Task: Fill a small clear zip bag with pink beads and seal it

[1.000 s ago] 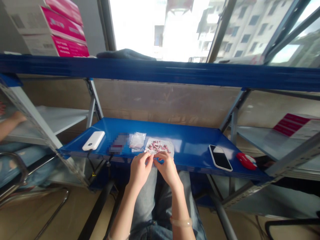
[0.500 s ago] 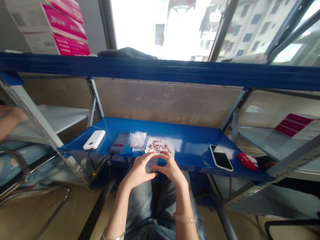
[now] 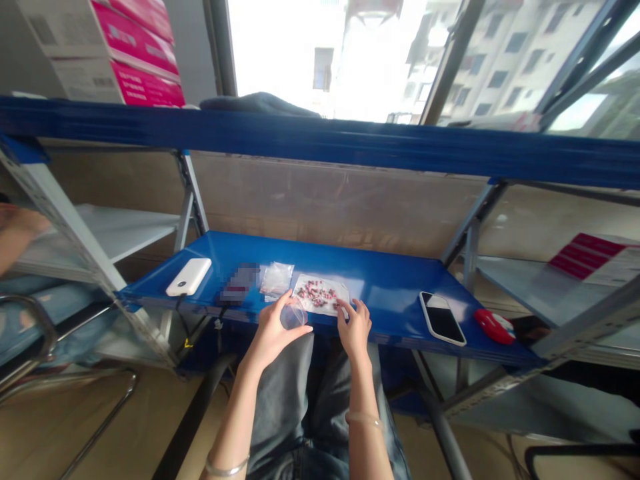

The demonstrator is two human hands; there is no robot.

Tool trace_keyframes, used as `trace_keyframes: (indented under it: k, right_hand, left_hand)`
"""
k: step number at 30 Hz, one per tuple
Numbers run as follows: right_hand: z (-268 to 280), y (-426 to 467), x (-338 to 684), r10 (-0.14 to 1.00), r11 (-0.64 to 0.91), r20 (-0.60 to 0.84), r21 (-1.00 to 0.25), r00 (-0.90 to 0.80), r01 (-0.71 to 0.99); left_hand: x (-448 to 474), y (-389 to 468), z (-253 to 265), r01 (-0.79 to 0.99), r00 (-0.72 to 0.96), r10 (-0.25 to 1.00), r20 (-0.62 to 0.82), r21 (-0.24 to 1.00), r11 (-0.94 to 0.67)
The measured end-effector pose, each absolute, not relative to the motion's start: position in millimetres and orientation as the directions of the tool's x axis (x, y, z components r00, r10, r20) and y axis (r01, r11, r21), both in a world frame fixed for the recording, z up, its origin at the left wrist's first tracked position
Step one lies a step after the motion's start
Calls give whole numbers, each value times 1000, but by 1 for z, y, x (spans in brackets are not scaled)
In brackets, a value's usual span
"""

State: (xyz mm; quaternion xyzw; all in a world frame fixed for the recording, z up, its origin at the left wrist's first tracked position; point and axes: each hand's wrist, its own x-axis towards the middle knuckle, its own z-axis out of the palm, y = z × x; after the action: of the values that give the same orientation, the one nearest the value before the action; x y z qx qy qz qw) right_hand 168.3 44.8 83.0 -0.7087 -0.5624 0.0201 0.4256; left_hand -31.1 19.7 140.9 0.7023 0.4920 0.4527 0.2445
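Note:
My left hand [image 3: 273, 333] is closed on a small clear plastic bag [image 3: 294, 315], held at the shelf's front edge with its mouth spread wide. In front of it lies a white sheet [image 3: 340, 287] scattered with many small red and dark beads [image 3: 317, 293]. My right hand [image 3: 356, 328] rests at the sheet's near right corner, fingers apart, with the fingertips at the beads; I see nothing held in it. Left of the sheet sits a stack of clear bags [image 3: 277, 277].
On the blue shelf [image 3: 390, 280] are a white power bank [image 3: 189, 277], a blurred dark item [image 3: 241, 283], a phone [image 3: 443, 318] and a red-and-white object [image 3: 494, 326]. A blue beam [image 3: 320, 137] crosses above. Another person's hand [image 3: 23, 227] shows at far left.
My hands have moved apart. The right one left the clear bag and went right to the beads; the left one kept the bag and shifted slightly left.

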Motion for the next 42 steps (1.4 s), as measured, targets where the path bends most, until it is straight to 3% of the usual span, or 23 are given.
trace_keyframes:
  k: [5,12,21,34,39,42]
  right_hand:
    - [66,50,161,779,-39,503,-555,373,831]
    - [62,55,157,719,-13,549,-603,426,798]
    - [61,58,156,668,-23,559,-644,491,764]
    - [56,60,155,602,-28,598,-646,529,763]
    - [64,57,155,600,21,601,-672,528,740]
    - [79,54,155,643,136,572,-739,509,659]
  left_hand:
    - [-25,21,140,417,121,908,402,809,-414]
    - [-28,24,134,360,169,912,373,838,-409]
    - [-28,29,120,322,147,962,228,909,-265]
    - [-28,28,121,289,197,936,293,895,-341]
    - [-24,29,116,291,181,951,252,909,-296]
    - [-21,30,114,272,233,945,229,918,-289]
